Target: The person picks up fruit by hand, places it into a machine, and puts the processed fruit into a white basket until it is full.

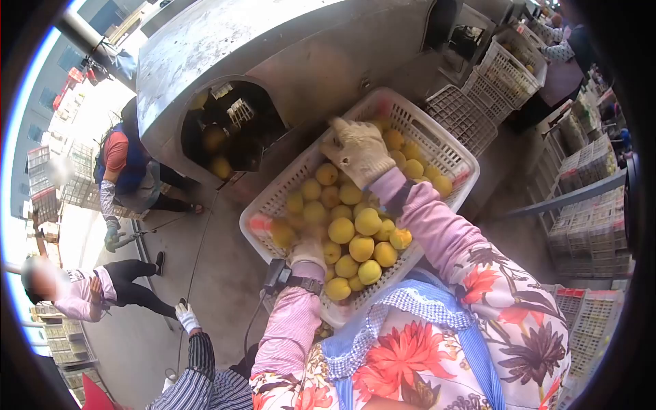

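A white plastic crate (424, 124) full of yellow fruit (342, 230) stands before me, below the metal machine. My right hand (359, 152), in a pale glove, is over the crate's upper part, near its far rim, its fingers bent; I cannot make out anything in it. My left hand (307, 247), gloved too and blurred, is down among the fruit at the crate's left side, its fingers mostly hidden. One fruit near the right rim shows a torn orange patch.
The metal machine (301, 61) has a dark opening with fruit inside. Stacked crates stand at the upper right (506, 72) and right (588, 178). Several people are at the left; one's white-gloved hand (186, 318) is at lower left. Another person is at the upper right.
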### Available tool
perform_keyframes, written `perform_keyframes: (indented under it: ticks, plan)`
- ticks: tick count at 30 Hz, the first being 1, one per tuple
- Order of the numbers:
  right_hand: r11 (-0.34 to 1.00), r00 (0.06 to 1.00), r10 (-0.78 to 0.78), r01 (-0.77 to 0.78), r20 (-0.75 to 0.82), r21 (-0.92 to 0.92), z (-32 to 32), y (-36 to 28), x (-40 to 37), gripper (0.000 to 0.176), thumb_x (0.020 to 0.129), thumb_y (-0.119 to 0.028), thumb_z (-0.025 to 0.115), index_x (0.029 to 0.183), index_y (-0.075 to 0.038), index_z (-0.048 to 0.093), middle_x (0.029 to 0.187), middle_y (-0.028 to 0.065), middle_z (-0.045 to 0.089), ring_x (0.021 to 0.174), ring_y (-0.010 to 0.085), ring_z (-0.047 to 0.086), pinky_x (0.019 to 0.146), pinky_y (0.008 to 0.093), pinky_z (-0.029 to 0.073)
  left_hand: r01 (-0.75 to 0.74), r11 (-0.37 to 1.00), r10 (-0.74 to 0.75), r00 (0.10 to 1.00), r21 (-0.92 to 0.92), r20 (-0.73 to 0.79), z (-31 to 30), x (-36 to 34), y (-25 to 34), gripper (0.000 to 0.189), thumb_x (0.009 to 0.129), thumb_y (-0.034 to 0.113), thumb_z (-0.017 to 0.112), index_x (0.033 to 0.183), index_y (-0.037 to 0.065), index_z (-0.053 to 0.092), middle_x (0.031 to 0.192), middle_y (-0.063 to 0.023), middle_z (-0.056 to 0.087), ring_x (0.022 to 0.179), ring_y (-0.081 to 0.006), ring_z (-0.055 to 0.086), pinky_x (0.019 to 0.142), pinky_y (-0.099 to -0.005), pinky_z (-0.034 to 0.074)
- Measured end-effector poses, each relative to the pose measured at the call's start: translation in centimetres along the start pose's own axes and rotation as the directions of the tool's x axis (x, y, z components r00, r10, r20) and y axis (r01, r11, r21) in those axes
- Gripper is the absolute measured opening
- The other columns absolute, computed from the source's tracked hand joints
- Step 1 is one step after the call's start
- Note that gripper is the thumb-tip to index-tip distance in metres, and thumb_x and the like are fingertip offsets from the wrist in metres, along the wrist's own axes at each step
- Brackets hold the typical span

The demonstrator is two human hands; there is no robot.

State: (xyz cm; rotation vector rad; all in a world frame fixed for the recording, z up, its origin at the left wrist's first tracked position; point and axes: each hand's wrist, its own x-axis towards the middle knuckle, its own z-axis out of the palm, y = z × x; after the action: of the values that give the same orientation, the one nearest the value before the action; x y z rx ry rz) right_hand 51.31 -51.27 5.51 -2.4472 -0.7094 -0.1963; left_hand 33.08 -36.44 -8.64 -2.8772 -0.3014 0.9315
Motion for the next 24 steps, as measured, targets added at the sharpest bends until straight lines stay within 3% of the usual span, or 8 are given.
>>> perform_keyframes:
  ticks: [3, 5, 7, 9, 11, 16, 19, 24]
  plan:
    - [0.865, 0.872, 0.394, -0.244, 0.292, -0.438, 0.9, 8.3, -2.8, 0.048, 0.083, -0.035, 0.070, 0.116, -0.003, 0.061, 0.119, 0.0187, 0.066, 0.112, 0.0345, 0.062, 0.099, 0.0425, 0.046, 0.081, 0.994, -0.084, 0.996, 0.071, 0.044, 0.3, 0.7, 0.1, 0.028, 0.091, 0.015, 0.061, 0.116, 0.006, 0.069, 0.120, -0.0194, 0.066, 0.109, -0.0353, 0.067, 0.078, -0.0473, 0.058]
    - [0.900, 0.819, 0.429, -0.351, 0.381, -0.259, 3.5, 12.3, -3.3, 0.060, 0.080, -0.036, 0.074, 0.127, -0.002, 0.057, 0.127, 0.0199, 0.062, 0.120, 0.0360, 0.058, 0.104, 0.0428, 0.045, 0.103, 0.984, -0.101, 0.995, 0.146, -0.021, -1.4, -0.2, 0.3, 0.024, 0.089, 0.014, 0.062, 0.109, 0.005, 0.073, 0.117, -0.0188, 0.068, 0.106, -0.0335, 0.068, 0.078, -0.0443, 0.058]
    - [0.918, 0.796, 0.393, -0.372, 0.460, -0.141, 0.4, 10.1, -2.8, 0.066, 0.079, -0.035, 0.075, 0.133, -0.003, 0.055, 0.129, 0.0204, 0.061, 0.123, 0.0369, 0.056, 0.105, 0.0431, 0.045, 0.118, 0.879, -0.110, 0.993, -0.462, 0.044, -4.0, -2.2, -1.1, 0.050, 0.081, 0.019, 0.067, 0.125, -0.004, 0.060, 0.122, -0.0218, 0.064, 0.109, -0.0339, 0.067, 0.086, -0.0425, 0.058]
    - [0.948, 0.905, 0.270, -0.309, 0.329, 0.072, -1.5, 7.2, -4.2, 0.070, 0.079, -0.031, 0.077, 0.138, -0.003, 0.051, 0.132, 0.0215, 0.058, 0.124, 0.0379, 0.054, 0.106, 0.0431, 0.044, 0.054, 0.304, -0.180, 0.984, -0.951, -0.002, -3.6, -3.0, -2.6, 0.057, 0.080, 0.017, 0.066, 0.132, -0.004, 0.054, 0.124, -0.0195, 0.062, 0.107, -0.0332, 0.067, 0.087, -0.0440, 0.058]
    - [0.956, 0.963, 0.068, -0.138, 0.261, 0.259, -2.2, 4.2, -5.5, 0.073, 0.079, -0.027, 0.077, 0.141, -0.003, 0.047, 0.135, 0.0226, 0.056, 0.125, 0.0387, 0.053, 0.107, 0.0431, 0.043, 0.104, -0.669, 0.189, 0.981, -0.736, -0.033, -4.1, -5.6, -3.1, 0.059, 0.088, 0.013, 0.053, 0.145, 0.002, 0.042, 0.129, -0.0181, 0.059, 0.114, -0.0333, 0.062, 0.091, -0.0513, 0.056]
    - [0.825, 0.851, -0.433, 0.242, 0.296, 0.511, -1.2, -2.4, -6.7, 0.078, 0.077, -0.016, 0.080, 0.143, -0.002, 0.043, 0.134, 0.0243, 0.054, 0.124, 0.0403, 0.053, 0.108, 0.0427, 0.042, -0.015, -0.812, 0.180, 0.944, -0.583, -0.276, -8.0, -8.5, -1.9, 0.056, 0.102, 0.042, 0.055, 0.141, 0.003, 0.046, 0.134, -0.0133, 0.056, 0.119, -0.0274, 0.059, 0.106, -0.0427, 0.047]
    - [0.732, 0.852, -0.420, 0.114, 0.313, 0.671, 0.4, -4.7, -7.4, 0.079, 0.077, -0.013, 0.080, 0.145, 0.000, 0.041, 0.134, 0.0213, 0.055, 0.124, 0.0339, 0.055, 0.108, 0.0389, 0.043, -0.071, -0.790, 0.110, 0.960, -0.609, -0.256, -6.5, -8.4, -3.1, 0.049, 0.101, 0.034, 0.059, 0.136, 0.001, 0.051, 0.131, -0.0114, 0.059, 0.118, -0.0225, 0.059, 0.103, -0.0355, 0.049]
    - [0.175, 0.784, -0.327, -0.498, 0.527, 0.850, 0.9, -6.7, -7.0, 0.064, 0.084, -0.014, 0.076, 0.140, -0.001, 0.047, 0.136, 0.0131, 0.055, 0.126, 0.0223, 0.053, 0.108, 0.0344, 0.043, -0.194, -0.678, -0.045, 0.974, -0.709, -0.223, -7.7, -8.3, -5.2, 0.043, 0.098, 0.028, 0.066, 0.129, 0.000, 0.059, 0.121, -0.0088, 0.064, 0.108, -0.0192, 0.064, 0.095, -0.0311, 0.053]
